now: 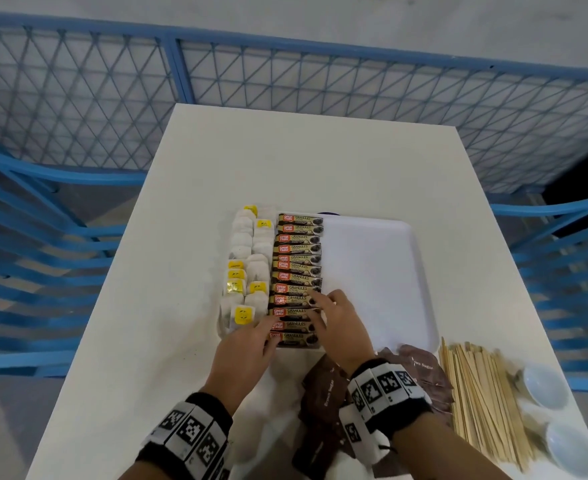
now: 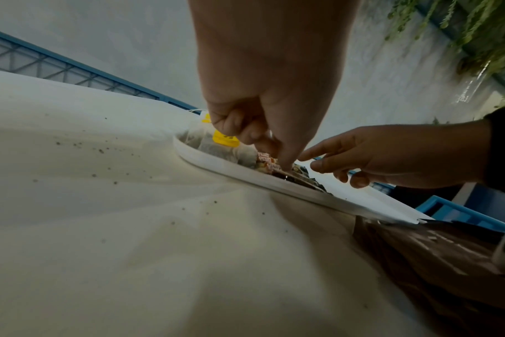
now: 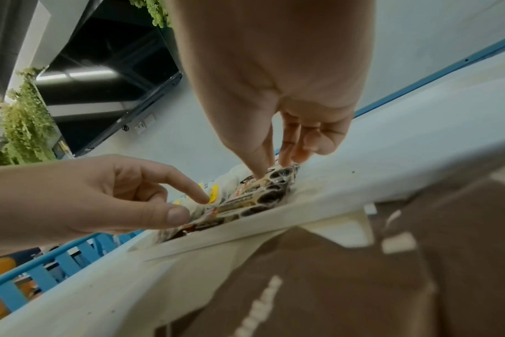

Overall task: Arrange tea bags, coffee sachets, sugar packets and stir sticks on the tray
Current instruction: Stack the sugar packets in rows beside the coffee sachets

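A white tray [image 1: 372, 271] lies on the white table [image 1: 167, 306]. Tea bags [image 1: 247, 258] with yellow tags fill its left side. Beside them runs a column of coffee sachets [image 1: 297, 258]; the tray's right half is bare. Both hands are at the near end of that column. My left hand [image 1: 270, 327] touches the sachets' left ends with its index fingertip [image 3: 205, 200], the other fingers curled. My right hand [image 1: 316, 303] presses straight fingertips [image 3: 263, 173] on the right ends. Brown sugar packets [image 1: 323, 396] lie under my right wrist, and wooden stir sticks [image 1: 479, 400] lie to their right.
Two small white bowls [image 1: 542, 386] [image 1: 566, 448] stand at the table's near right corner. Blue chairs [image 1: 43, 258] flank the table and a blue mesh fence [image 1: 285, 74] runs behind it.
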Demonstrator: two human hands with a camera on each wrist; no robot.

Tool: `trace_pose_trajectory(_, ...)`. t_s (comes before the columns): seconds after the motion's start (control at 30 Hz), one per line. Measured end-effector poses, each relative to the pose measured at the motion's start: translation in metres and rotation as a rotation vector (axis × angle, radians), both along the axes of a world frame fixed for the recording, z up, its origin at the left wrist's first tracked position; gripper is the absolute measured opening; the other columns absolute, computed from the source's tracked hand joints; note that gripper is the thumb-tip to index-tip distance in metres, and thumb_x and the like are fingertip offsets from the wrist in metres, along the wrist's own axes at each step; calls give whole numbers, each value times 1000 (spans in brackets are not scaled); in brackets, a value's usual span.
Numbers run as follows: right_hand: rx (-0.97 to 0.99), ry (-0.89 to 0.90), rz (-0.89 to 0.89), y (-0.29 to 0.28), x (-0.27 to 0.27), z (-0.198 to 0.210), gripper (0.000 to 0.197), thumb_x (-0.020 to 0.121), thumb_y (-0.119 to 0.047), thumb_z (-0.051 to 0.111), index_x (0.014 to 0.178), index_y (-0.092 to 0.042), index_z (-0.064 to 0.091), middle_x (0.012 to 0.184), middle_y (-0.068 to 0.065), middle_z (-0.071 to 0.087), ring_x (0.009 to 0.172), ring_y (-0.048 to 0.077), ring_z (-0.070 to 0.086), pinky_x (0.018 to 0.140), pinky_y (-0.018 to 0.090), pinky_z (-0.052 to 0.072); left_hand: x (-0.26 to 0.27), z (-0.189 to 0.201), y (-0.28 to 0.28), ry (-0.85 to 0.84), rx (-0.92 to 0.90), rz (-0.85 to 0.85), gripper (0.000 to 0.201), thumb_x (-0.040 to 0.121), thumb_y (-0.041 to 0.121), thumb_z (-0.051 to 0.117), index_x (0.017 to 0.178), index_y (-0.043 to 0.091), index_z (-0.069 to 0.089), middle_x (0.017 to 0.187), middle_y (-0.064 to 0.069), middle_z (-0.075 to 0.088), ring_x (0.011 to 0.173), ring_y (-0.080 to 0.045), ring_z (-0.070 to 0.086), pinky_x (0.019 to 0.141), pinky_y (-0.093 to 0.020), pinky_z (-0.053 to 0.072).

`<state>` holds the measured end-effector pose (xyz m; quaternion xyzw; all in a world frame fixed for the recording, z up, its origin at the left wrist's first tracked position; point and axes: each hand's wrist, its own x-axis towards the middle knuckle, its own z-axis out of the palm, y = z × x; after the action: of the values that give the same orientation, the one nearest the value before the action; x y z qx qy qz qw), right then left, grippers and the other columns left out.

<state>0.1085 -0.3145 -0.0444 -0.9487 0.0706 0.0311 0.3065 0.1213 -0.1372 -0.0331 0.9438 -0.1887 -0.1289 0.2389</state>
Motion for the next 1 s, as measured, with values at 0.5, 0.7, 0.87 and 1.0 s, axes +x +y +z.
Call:
trace_pose_trajectory(0.5, 39, -74, -165, -46, -59, 46, 18, 91, -16, 57, 104, -16, 69, 83, -6, 56, 64, -2, 48, 66, 3, 35, -9, 20, 8, 68, -68, -157, 21, 94, 27, 49, 112, 19, 57, 74, 9, 49, 68, -8, 48, 57, -17, 28)
trace_pose_trajectory(0.7, -45, -29, -263, -86, -108, 42, 13, 85, -19, 66, 97, -16, 70, 87, -5, 55, 80, 11, 56, 78, 34, 53, -17, 28, -12, 157, -52, -310, 16, 91, 28, 54, 105, 19, 58, 73, 13, 41, 66, -4, 40, 57, -16, 28)
trace_pose_trajectory(0.87, -102, 275, 35, -98, -116, 46, 77, 69, -56, 71, 134, -26, 45, 122, -7, 40, 116, 10, 33, 105, 26, 29, -25, 33, -36, 205, -29, -406, 16, 89, 27, 57, 102, 18, 58, 88, 9, 50, 74, -5, 42, 65, -20, 33)
trace_pose_trajectory(1.0, -189, 342, 169, -98, -112, 44, 75, 76, -49, 68, 140, -27, 36, 135, -5, 37, 127, 14, 31, 109, 26, 26, -36, 34, -59, 227, -27, -419, 17, 88, 27, 58, 103, 18, 59, 90, 7, 52, 79, -7, 45, 72, -23, 39)
